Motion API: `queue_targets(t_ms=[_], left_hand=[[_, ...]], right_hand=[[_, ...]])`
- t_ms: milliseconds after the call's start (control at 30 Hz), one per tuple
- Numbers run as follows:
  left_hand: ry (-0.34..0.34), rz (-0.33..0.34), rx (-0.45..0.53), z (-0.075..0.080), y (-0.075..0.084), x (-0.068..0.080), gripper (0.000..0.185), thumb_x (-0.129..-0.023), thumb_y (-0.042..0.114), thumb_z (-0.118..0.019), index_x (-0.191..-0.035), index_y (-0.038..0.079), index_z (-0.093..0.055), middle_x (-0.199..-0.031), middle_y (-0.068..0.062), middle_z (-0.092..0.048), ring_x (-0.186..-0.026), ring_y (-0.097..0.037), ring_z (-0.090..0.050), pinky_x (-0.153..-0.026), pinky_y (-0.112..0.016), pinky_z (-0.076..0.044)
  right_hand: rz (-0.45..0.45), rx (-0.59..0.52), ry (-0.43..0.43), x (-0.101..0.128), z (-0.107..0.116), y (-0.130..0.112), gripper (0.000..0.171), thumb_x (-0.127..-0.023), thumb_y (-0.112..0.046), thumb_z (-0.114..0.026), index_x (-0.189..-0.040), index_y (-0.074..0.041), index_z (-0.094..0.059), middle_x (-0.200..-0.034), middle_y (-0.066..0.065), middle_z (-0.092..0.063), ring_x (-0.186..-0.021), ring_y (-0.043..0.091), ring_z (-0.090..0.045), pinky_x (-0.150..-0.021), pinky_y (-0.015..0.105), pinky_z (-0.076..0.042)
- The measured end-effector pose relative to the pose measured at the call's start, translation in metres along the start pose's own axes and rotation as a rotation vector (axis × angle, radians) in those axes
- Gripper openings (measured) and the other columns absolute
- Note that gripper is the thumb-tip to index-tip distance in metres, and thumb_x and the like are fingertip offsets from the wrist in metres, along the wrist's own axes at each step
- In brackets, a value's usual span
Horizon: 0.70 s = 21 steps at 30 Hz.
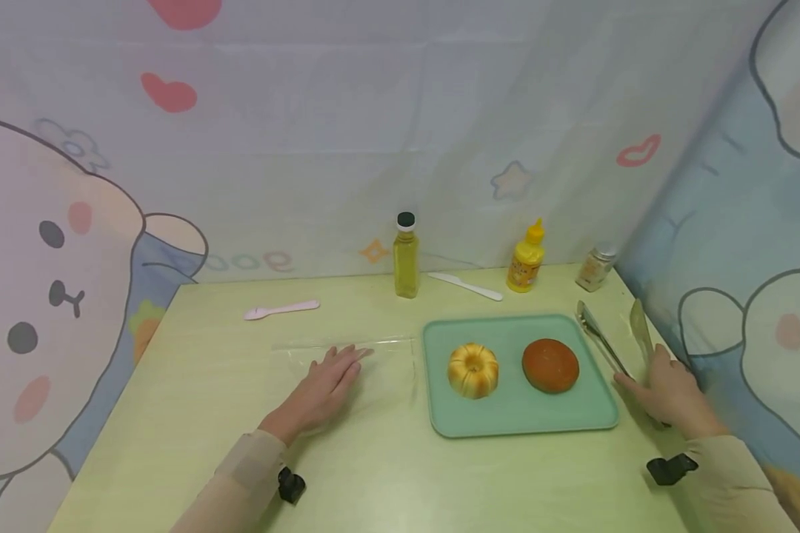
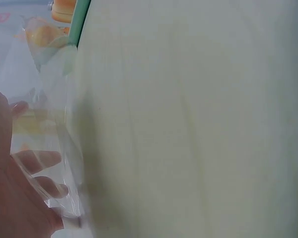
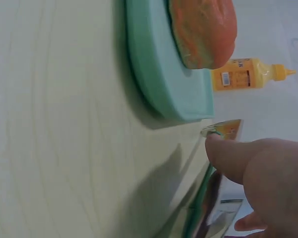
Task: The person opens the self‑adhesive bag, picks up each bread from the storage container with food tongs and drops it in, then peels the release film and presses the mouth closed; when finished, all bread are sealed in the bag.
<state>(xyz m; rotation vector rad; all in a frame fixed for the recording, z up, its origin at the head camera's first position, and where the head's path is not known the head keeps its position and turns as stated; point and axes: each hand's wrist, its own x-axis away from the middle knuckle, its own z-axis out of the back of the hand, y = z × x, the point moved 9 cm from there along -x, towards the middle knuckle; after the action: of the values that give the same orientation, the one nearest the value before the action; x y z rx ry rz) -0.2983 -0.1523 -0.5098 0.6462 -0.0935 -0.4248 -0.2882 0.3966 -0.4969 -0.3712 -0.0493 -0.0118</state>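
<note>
My left hand [image 1: 327,385] lies on a clear plastic sheet or bag [image 1: 390,370] left of the tray, fingers extended. In the left wrist view, the thin clear plastic [image 2: 54,104] stretches past its fingers. At the table's right side, my right hand [image 1: 670,392] grips a pair of metal tongs [image 1: 600,333], their two arms spread apart and pointing to the back. The thumb lies along the inner arm in the right wrist view; the other fingers are partly hidden. Beside the tongs, a green tray [image 1: 520,422] bears a ridged golden bun [image 1: 473,370] and a round brown bun [image 1: 550,366].
Behind the tray stand an oil bottle [image 1: 406,259], a yellow squeeze bottle [image 1: 526,259] and a small jar [image 1: 596,268]. A white plastic knife [image 1: 467,286] and a pink spoon [image 1: 282,309] lie near the back edge. Printed cloth hangs behind and at the sides.
</note>
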Motion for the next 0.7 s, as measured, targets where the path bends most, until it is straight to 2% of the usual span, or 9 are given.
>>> queue_targets(t_ms=[200,333,433,467,567,700], left_hand=[[-0.007,0.001,0.014,0.0005,0.0009,-0.0012,0.05,-0.116,0.045,-0.029,-0.16,0.027,-0.047,-0.168,-0.017,-0.036,-0.156,-0.052,-0.018,-0.117,-0.081,-0.01],[-0.007,0.006,0.015,0.0004,0.0005,-0.0019,0.05,-0.116,0.044,-0.029,-0.16,0.028,-0.046,-0.168,-0.017,-0.036,-0.156,-0.052,-0.018,-0.118,-0.08,-0.01],[-0.001,-0.001,0.021,0.0006,0.0012,-0.0019,0.05,-0.116,0.043,-0.03,-0.161,0.027,-0.046,-0.167,-0.018,-0.036,-0.155,-0.054,-0.019,-0.116,-0.082,-0.009],[0.001,-0.004,0.024,0.0007,0.0015,-0.0016,0.05,-0.116,0.042,-0.03,-0.161,0.026,-0.046,-0.167,-0.019,-0.037,-0.155,-0.055,-0.019,-0.116,-0.082,-0.009],[0.004,-0.014,0.031,0.0011,0.0024,-0.0008,0.05,-0.117,0.041,-0.031,-0.161,0.024,-0.046,-0.167,-0.019,-0.037,-0.154,-0.057,-0.019,-0.114,-0.084,-0.008],[0.0,-0.012,0.038,0.001,0.0027,0.0003,0.049,-0.117,0.041,-0.031,-0.161,0.024,-0.046,-0.167,-0.018,-0.037,-0.154,-0.057,-0.018,-0.115,-0.083,-0.008]], right_hand=[[0.032,-0.015,0.076,-0.0019,0.0017,0.0052,0.085,-0.103,-0.03,-0.066,-0.138,0.033,-0.022,-0.112,0.057,-0.047,-0.104,0.072,-0.052,-0.084,0.072,-0.046],[0.061,-0.024,0.106,-0.0017,0.0025,0.0052,0.063,-0.102,-0.027,-0.067,-0.119,0.027,-0.039,-0.093,0.045,-0.055,-0.087,0.062,-0.059,-0.074,0.066,-0.049],[0.08,-0.032,0.114,-0.0003,0.0025,0.005,0.046,-0.103,-0.026,-0.067,-0.1,0.014,-0.046,-0.079,0.029,-0.055,-0.074,0.047,-0.061,-0.067,0.059,-0.049],[0.086,-0.032,0.113,0.0003,0.0027,0.0047,0.044,-0.103,-0.026,-0.066,-0.099,0.013,-0.047,-0.079,0.027,-0.055,-0.075,0.047,-0.061,-0.067,0.059,-0.049],[0.098,-0.044,0.124,0.0019,0.0038,0.0053,0.042,-0.106,-0.025,-0.062,-0.105,0.015,-0.047,-0.085,0.031,-0.055,-0.082,0.053,-0.059,-0.071,0.063,-0.048],[0.086,-0.043,0.124,0.0043,0.004,0.0087,0.059,-0.109,-0.027,-0.055,-0.134,0.024,-0.036,-0.108,0.045,-0.051,-0.101,0.066,-0.052,-0.078,0.073,-0.045]])
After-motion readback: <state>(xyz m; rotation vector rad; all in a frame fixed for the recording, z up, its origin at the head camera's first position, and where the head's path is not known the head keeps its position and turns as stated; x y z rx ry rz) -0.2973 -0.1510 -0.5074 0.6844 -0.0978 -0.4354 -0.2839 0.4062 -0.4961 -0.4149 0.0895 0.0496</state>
